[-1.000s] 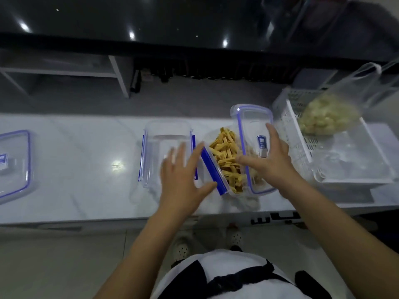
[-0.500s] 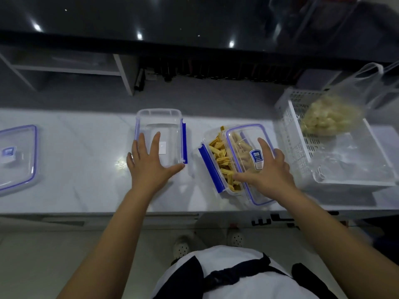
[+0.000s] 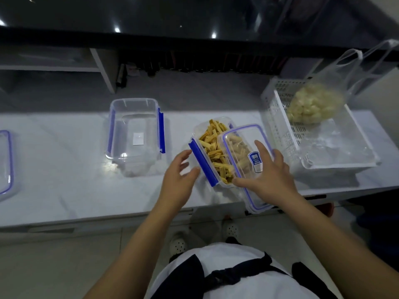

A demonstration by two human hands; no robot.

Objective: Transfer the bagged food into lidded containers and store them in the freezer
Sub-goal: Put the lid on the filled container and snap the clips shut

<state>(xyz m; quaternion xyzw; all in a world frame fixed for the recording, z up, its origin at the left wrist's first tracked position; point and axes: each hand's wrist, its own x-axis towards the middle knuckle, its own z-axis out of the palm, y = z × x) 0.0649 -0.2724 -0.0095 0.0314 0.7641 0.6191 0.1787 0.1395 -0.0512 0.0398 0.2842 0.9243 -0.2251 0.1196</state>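
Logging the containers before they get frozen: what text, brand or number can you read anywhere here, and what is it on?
Blue sticker on the clear lid under the right hand: white print, too blurred to read with certainty.
Pale square label on the floor of the empty container: no readable print.
Nothing else carries text.

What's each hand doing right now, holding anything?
Left hand: open, fingers relaxed beside the blue clip of the filled container, holding nothing.
Right hand: open, fingers spread flat on the lid, which lies askew over the container.
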